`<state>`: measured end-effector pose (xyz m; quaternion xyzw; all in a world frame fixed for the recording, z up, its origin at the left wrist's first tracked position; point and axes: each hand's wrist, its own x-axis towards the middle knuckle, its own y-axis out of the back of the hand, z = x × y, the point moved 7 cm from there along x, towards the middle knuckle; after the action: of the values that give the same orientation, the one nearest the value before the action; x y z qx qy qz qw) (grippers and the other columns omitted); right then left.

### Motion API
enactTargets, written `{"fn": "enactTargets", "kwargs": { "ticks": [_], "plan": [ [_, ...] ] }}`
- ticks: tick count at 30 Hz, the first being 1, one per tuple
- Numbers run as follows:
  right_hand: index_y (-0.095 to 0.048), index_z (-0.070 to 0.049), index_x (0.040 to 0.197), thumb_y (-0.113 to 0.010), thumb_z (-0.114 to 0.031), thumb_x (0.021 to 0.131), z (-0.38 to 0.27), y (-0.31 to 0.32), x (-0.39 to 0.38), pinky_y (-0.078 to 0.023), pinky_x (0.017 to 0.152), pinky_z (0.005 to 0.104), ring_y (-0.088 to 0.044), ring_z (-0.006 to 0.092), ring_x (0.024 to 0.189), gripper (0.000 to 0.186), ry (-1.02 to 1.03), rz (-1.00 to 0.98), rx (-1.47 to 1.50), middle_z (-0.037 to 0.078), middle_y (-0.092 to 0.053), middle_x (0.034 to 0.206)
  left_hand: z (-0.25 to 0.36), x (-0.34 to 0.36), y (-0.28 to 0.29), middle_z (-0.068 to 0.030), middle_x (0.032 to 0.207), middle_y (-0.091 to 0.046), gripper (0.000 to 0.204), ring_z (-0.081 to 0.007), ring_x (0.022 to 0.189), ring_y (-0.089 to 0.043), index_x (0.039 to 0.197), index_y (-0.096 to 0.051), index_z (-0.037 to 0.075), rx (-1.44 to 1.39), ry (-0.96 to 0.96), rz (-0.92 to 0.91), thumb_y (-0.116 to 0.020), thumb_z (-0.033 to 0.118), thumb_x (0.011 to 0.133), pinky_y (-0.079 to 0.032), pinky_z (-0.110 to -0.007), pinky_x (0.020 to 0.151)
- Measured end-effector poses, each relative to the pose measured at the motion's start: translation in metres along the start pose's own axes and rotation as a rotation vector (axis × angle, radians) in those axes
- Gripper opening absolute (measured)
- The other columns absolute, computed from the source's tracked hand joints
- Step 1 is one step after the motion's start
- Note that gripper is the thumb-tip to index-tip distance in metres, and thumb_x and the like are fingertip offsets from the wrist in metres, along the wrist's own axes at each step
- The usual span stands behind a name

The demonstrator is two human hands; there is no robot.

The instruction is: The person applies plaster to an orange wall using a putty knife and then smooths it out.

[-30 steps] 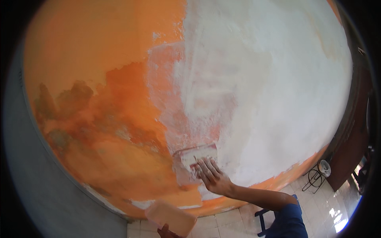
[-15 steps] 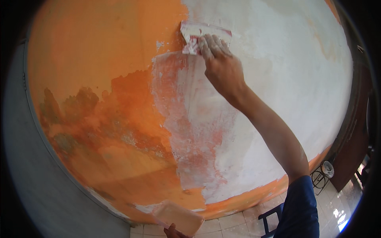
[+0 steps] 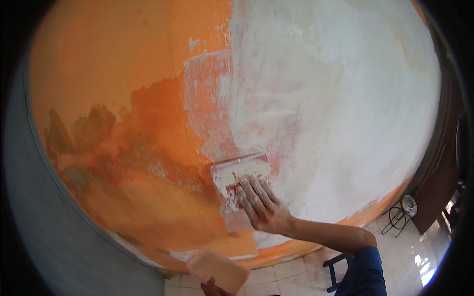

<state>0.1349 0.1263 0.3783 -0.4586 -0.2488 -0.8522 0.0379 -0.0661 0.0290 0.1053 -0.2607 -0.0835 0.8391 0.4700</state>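
Note:
My right hand, smeared with white paste, presses a wide putty knife against the wall, with its fingers spread along the back of the tool. White filler coats the blade. The knife lies where the orange paint meets the whitened wall, over a thin pinkish-white patch. Low in the view, my left hand grips the edge of a shallow rectangular tray with pale filler inside. Most of the left hand is cut off by the lower edge.
A grey wall meets the painted wall at the left. On the tiled floor stand a dark blue stool and, farther right, a round metal stand with a white bowl on it. A dark brown door panel is at the right.
My right hand has drawn the putty knife down the wall from near the top, leaving fresh whitish streaks. My left hand and the tray have barely moved.

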Motion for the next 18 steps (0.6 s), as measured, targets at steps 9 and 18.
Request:
{"fn": "enactTargets", "kwargs": {
  "ticks": [9,18],
  "plan": [
    [-0.053,0.009,0.12,-0.053,0.006,0.081,0.085,0.044,0.029,-0.045,0.097,0.0486,-0.052,0.0403,0.117,0.039,-0.185,0.26,-0.164,0.025,-0.052,0.126,-0.021,0.013,0.013,-0.0058,0.086,-0.06,0.04,-0.013,0.058,-0.056,0.119,-0.048,0.008,0.08,0.094,-0.037,-0.056,0.027,0.084,-0.038,-0.023,0.034],
    [-0.048,0.008,0.126,-0.051,0.003,0.079,0.113,0.009,-0.02,-0.041,0.1,0.0507,-0.045,0.04,0.124,0.048,-0.279,0.218,-0.201,0.025,-0.045,0.133,0.0,-0.004,-0.007,-0.0142,0.112,-0.057,0.052,-0.0281,0.099,-0.061,0.128,-0.041,0.003,0.045,0.078,0.008,-0.056,0.026,0.084,-0.054,-0.04,0.075]
  ]
}}
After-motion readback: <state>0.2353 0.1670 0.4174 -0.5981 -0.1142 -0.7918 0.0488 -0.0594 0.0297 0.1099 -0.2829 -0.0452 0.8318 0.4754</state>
